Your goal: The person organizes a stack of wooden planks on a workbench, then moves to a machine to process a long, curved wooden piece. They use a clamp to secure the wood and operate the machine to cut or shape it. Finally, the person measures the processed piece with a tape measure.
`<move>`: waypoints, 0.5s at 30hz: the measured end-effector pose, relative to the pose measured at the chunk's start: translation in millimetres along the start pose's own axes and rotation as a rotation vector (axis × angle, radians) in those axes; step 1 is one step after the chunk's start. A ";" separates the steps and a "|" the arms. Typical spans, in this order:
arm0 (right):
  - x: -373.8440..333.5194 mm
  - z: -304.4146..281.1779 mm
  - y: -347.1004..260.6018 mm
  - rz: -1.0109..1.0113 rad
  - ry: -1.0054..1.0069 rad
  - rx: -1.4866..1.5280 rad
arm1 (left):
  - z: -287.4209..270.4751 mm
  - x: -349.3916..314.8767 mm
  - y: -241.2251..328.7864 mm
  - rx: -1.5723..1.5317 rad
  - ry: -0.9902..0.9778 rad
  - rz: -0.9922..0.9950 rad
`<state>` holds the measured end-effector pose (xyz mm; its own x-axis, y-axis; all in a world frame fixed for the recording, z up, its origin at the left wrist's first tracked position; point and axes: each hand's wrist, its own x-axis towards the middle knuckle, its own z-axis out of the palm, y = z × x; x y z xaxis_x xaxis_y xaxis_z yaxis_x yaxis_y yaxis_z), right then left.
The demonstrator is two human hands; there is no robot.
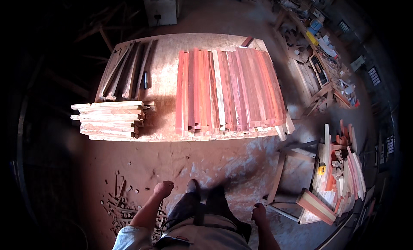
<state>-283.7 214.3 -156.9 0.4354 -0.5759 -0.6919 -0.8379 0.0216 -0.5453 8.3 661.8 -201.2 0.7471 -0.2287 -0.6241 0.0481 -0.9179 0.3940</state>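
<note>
My left hand (164, 189) hangs in front of me above the floor, its fingers curled in, with nothing showing in it. At my right side my right hand (259, 212) is closed too; a small dark spot shows at its top, and its inside is hidden. Both hands are apart from the table (163, 90) ahead. A row of reddish wooden strips (232, 90) lies side by side on its right half. At the left front corner sits a stack of pale wooden pieces (111, 116), with dark strips (124, 73) behind it. A short dark cylindrical tool (146, 80) lies beside them.
Small wood offcuts (118, 194) are scattered on the floor at my left. To my right stand a wooden frame (278, 174) and a pile of mixed strips (340, 172) with a yellow tape measure (321, 170). A cluttered workbench (322, 60) runs along the far right.
</note>
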 end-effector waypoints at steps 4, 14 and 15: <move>-8.9 -6.5 24.7 0.097 0.020 -0.093 | -12.9 -9.7 24.1 0.191 -0.197 -0.049; -36.3 -34.4 67.3 0.342 0.046 0.333 | 41.2 -13.3 -11.3 0.022 -0.210 -0.057; -41.9 -34.0 59.1 0.097 0.042 -0.011 | 40.5 -13.6 -11.4 0.036 -0.209 -0.064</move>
<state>-362.6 211.9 -144.0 0.3385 -0.6053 -0.7204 -0.8790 0.0698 -0.4717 -29.3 662.3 -224.5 0.5893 -0.2281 -0.7750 0.0648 -0.9429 0.3268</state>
